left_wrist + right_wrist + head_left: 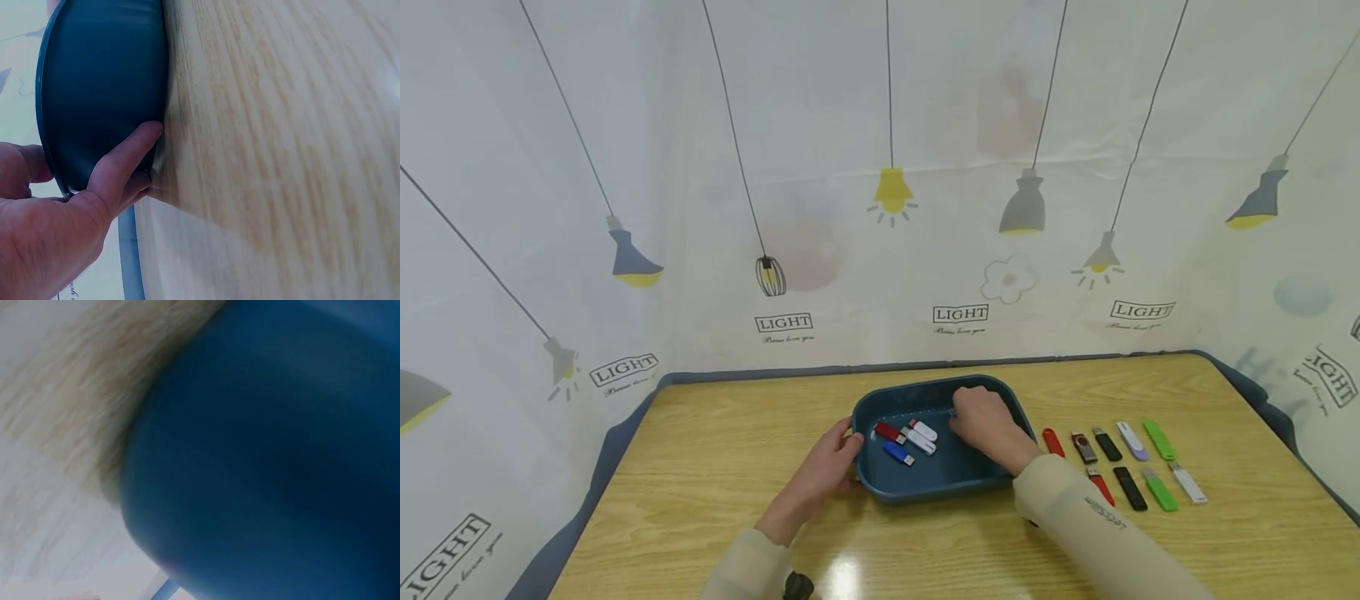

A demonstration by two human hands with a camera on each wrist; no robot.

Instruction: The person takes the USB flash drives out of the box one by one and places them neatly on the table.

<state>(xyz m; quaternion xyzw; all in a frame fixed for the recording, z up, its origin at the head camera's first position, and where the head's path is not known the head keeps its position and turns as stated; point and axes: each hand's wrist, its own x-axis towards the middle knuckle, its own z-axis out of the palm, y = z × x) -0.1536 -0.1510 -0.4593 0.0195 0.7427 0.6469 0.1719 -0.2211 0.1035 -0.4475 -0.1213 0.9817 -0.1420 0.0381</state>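
A dark blue tray (944, 479) sits mid-table and holds a red USB stick (889, 432), two white ones (922, 437) and a blue one (898, 453). My left hand (831, 462) grips the tray's left rim. In the left wrist view, the thumb (125, 156) lies on the tray's outer wall (100, 81) and the fingers hook over the edge. My right hand (985, 421) is inside the tray at its back right with curled fingers. A small blue stick (165, 589) shows at its fingertips. The right wrist view is blurred and mostly filled by the tray (269, 456).
Two rows of USB sticks (1120, 462) in red, black, white and green lie on the wooden table (715, 467) right of the tray. A printed curtain (880, 208) closes off the back and sides. The table's right edge (1285, 433) is near the sticks.
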